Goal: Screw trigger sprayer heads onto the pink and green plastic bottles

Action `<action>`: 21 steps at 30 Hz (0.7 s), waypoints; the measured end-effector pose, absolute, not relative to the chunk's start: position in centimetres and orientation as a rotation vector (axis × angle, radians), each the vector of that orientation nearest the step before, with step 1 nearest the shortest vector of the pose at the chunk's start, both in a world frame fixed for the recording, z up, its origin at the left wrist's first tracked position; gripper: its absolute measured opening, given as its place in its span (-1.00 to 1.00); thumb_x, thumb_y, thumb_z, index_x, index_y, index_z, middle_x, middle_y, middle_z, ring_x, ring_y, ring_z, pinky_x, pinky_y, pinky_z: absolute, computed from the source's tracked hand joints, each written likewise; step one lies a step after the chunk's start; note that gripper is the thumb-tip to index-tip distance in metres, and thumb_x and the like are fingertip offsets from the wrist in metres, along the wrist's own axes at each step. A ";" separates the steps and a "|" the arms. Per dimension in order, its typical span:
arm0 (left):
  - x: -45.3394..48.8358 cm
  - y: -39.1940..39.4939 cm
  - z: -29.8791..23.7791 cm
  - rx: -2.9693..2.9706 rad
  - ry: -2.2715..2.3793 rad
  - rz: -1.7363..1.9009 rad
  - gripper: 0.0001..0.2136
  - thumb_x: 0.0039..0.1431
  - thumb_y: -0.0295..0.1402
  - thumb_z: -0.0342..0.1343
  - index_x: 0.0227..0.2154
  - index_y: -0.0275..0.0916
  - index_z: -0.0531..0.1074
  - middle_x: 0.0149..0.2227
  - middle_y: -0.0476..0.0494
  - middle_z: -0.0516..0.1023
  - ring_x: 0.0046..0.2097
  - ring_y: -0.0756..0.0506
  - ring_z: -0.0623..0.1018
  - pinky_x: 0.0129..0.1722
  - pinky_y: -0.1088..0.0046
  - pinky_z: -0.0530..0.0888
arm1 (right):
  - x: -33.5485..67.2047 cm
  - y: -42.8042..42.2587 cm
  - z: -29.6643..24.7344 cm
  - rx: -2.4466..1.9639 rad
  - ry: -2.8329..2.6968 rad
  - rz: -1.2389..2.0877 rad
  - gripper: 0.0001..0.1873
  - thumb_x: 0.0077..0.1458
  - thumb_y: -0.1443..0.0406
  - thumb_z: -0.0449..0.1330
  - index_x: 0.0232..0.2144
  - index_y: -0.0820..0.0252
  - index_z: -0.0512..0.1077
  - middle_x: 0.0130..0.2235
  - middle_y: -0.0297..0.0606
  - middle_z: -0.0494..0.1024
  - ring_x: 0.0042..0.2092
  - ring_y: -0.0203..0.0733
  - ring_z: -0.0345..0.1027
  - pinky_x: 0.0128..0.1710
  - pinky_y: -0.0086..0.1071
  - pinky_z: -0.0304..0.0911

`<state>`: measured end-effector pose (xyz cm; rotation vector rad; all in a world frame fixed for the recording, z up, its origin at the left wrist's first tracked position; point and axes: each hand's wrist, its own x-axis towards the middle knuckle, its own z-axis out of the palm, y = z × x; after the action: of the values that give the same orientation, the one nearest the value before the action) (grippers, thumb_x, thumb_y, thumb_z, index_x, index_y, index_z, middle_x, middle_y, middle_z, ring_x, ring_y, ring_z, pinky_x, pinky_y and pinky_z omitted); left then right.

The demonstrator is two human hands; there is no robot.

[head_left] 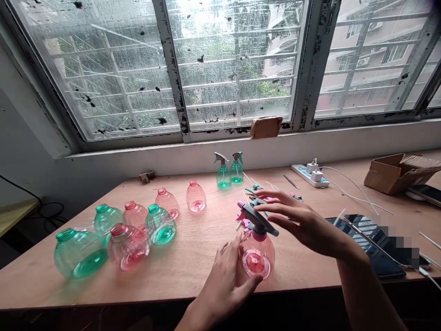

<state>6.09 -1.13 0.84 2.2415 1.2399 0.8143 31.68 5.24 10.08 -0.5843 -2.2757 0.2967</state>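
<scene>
A pink see-through spray bottle (pixel 265 253) stands upright near the table's front edge. On its neck sits a grey and pink spray head (pixel 257 216), its nozzle pointing left. My left hand (pixel 229 276) grips the bottle's left side, thumb across the front near the base. Fingers stretched out and apart, my right hand (pixel 303 220) hovers beside the spray head; whether a fingertip touches it I cannot tell. Behind the bottle lie loose pink, grey and green spray heads (pixel 255 201), partly hidden by my right hand.
Several headless bottles stand at left, including a green bottle (pixel 81 255) and a pink bottle (pixel 196 197). Two green spray bottles (pixel 223 174) with heads stand by the wall. At right are a power strip (pixel 308 176), a cardboard box (pixel 389 177) and a dark tablet (pixel 375 243).
</scene>
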 end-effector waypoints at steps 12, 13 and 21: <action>5.8 -1.6 2.0 2.284 1.131 0.652 -0.13 0.26 -0.05 0.26 0.47 -0.11 -0.09 0.43 -0.34 0.22 0.43 -0.46 0.19 0.43 -0.18 0.02 | 31.5 5.3 10.0 -0.556 -2.416 0.351 -0.52 0.42 0.13 0.13 0.33 -0.27 0.28 0.52 -0.23 -0.03 0.51 0.09 -0.15 0.41 0.10 0.02; 5.8 -1.6 2.2 2.269 1.133 0.644 -0.08 0.22 -0.03 0.31 0.47 -0.10 -0.09 0.43 -0.34 0.23 0.43 -0.48 0.19 0.43 -0.19 0.01 | 31.3 5.1 10.0 -0.564 -2.423 0.339 -0.51 0.41 0.12 0.15 0.33 -0.24 0.29 0.52 -0.20 -0.03 0.51 0.10 -0.16 0.41 0.09 0.03; 6.1 -1.2 2.0 2.126 1.222 0.733 -0.14 0.05 -0.09 0.47 0.35 -0.05 0.20 0.29 -0.26 0.41 0.30 -0.41 0.36 0.33 -0.03 0.27 | 30.0 4.6 10.4 -0.573 -2.296 0.215 -0.59 0.32 0.10 0.26 0.13 0.01 0.32 0.26 -0.06 0.46 0.34 0.07 0.26 0.32 0.03 0.18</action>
<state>6.13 -1.22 2.00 2.1262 1.2218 0.7334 29.97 4.65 10.37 -0.5730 -2.2957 0.2149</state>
